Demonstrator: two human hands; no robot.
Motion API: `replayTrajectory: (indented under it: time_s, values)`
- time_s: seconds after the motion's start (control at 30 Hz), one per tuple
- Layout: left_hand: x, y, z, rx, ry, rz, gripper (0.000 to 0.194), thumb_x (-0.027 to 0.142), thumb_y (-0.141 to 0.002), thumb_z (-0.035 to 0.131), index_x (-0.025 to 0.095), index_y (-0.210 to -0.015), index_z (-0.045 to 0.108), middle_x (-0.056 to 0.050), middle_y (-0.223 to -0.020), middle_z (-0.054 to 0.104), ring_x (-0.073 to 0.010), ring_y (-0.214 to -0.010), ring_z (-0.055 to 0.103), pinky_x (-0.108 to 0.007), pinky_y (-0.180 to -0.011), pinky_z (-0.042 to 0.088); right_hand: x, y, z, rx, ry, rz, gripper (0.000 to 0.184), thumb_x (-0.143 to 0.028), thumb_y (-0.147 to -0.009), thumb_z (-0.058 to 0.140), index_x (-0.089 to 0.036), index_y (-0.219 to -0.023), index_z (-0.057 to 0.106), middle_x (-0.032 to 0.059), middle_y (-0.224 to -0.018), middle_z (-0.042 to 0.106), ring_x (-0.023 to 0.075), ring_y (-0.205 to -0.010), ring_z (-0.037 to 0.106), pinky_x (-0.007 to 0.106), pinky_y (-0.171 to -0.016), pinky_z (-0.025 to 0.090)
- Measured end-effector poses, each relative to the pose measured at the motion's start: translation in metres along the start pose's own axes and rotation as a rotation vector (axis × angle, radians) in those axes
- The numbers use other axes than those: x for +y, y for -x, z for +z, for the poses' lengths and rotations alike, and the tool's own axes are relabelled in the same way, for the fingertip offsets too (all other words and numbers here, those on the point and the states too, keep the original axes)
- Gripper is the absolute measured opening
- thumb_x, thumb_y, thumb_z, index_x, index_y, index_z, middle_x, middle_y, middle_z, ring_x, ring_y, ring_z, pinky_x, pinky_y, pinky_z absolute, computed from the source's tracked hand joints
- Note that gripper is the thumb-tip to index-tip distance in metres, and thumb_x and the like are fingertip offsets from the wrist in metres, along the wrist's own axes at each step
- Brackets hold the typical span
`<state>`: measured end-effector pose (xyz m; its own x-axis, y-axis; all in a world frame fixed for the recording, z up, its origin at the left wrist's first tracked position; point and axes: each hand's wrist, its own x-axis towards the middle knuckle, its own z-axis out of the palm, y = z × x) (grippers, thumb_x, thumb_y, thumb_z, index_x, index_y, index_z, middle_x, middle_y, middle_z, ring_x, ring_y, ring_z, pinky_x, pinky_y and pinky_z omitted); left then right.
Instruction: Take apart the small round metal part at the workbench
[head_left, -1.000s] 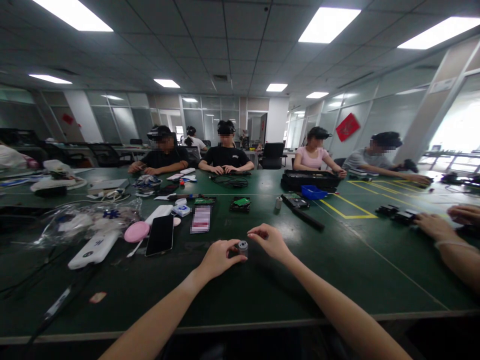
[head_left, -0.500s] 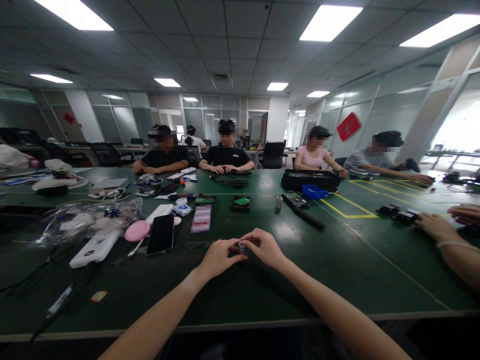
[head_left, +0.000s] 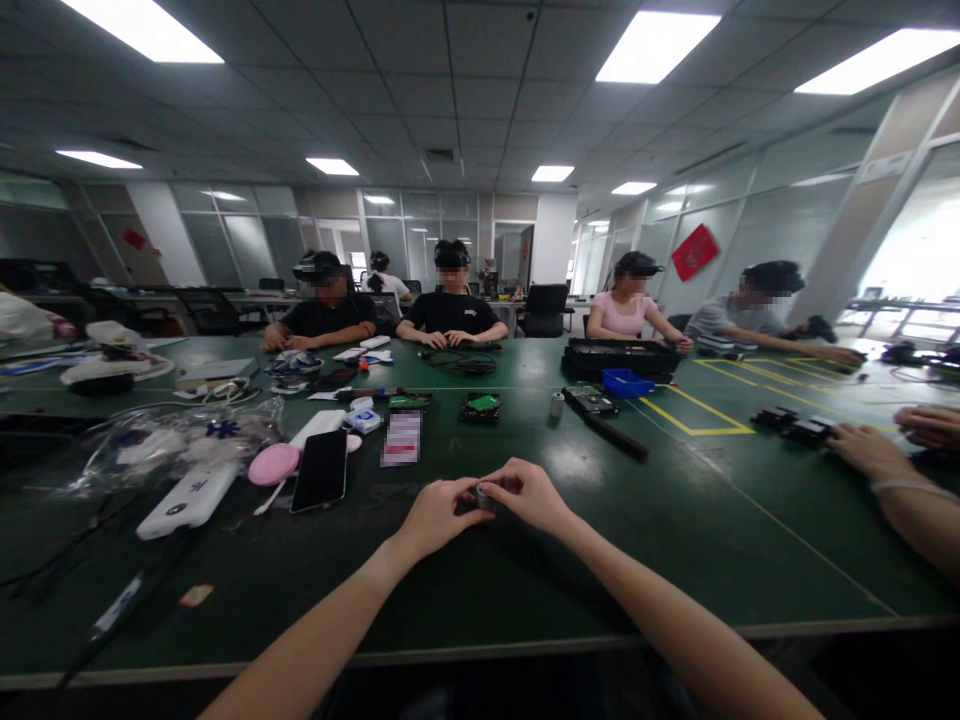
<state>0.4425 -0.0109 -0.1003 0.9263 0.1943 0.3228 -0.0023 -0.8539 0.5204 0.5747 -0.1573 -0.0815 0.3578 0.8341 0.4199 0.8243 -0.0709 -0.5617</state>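
Note:
A small grey metal cylinder stands upright at the near middle of the green table, partly covered by fingers. My left hand has its thumb and fingers closed around it from the left. From the right, my right hand pinches at its top with thumb and fingertips. Whether anything small sits between those right fingertips is too small to see. A similar silvery cylinder stands farther back, beside a hard drive and a black bar.
Left of my hands lie a black phone, a pink disc and a white device. Green circuit boards and a blue tray sit beyond. A co-worker's hand is at the right; several people sit opposite.

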Motion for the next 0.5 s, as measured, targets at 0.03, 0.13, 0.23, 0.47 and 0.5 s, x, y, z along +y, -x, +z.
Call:
replayTrajectory:
  time_s: [0.03, 0.13, 0.23, 0.47, 0.5]
  values:
    - [0.0001, 0.0000, -0.0001, 0.000, -0.001, -0.001, 0.044, 0.047, -0.078, 0.065, 0.026, -0.117, 0.061, 0.000, -0.088, 0.071, -0.0171, -0.070, 0.060, -0.024, -0.062, 0.039, 0.0003, -0.0001, 0.0002, 0.006, 0.000, 0.003, 0.022, -0.039, -0.085, 0.059, -0.026, -0.097, 0.074, 0.0017, -0.074, 0.060, 0.0122, -0.065, 0.052, 0.023, -0.058, 0.038]
    - [-0.0003, 0.0002, -0.0002, 0.013, -0.009, 0.015, 0.043, 0.048, -0.077, 0.066, 0.026, -0.114, 0.062, 0.001, -0.087, 0.071, -0.0172, -0.070, 0.060, -0.024, -0.063, 0.039, 0.0011, -0.0001, 0.0008, 0.025, -0.005, 0.016, 0.022, -0.040, -0.084, 0.061, -0.025, -0.094, 0.074, 0.0021, -0.075, 0.061, 0.0124, -0.065, 0.052, 0.023, -0.057, 0.038]
    - [-0.0013, 0.0005, 0.0003, 0.027, -0.030, 0.035, 0.042, 0.048, -0.077, 0.066, 0.027, -0.113, 0.063, 0.001, -0.087, 0.071, -0.0174, -0.072, 0.060, -0.025, -0.065, 0.039, 0.0006, 0.0007, 0.0008, 0.043, -0.010, 0.010, 0.022, -0.040, -0.083, 0.062, -0.024, -0.090, 0.075, 0.0020, -0.074, 0.060, 0.0122, -0.064, 0.052, 0.023, -0.056, 0.038]
    - [-0.0009, 0.0007, 0.0009, 0.029, -0.056, 0.033, 0.044, 0.050, -0.077, 0.065, 0.025, -0.114, 0.063, 0.000, -0.083, 0.070, -0.0170, -0.068, 0.058, -0.025, -0.064, 0.038, -0.0024, 0.0001, -0.0020, 0.109, -0.037, -0.010, 0.021, -0.037, -0.085, 0.060, -0.022, -0.088, 0.074, 0.0016, -0.073, 0.061, 0.0119, -0.063, 0.052, 0.023, -0.057, 0.038]
    - [-0.0008, 0.0007, 0.0008, 0.031, -0.054, 0.035, 0.044, 0.051, -0.077, 0.065, 0.025, -0.113, 0.063, 0.000, -0.083, 0.070, -0.0168, -0.067, 0.058, -0.025, -0.063, 0.037, -0.0007, -0.0010, -0.0033, 0.129, -0.038, -0.001, 0.021, -0.037, -0.085, 0.059, -0.022, -0.089, 0.074, 0.0019, -0.073, 0.062, 0.0121, -0.064, 0.052, 0.023, -0.057, 0.038]
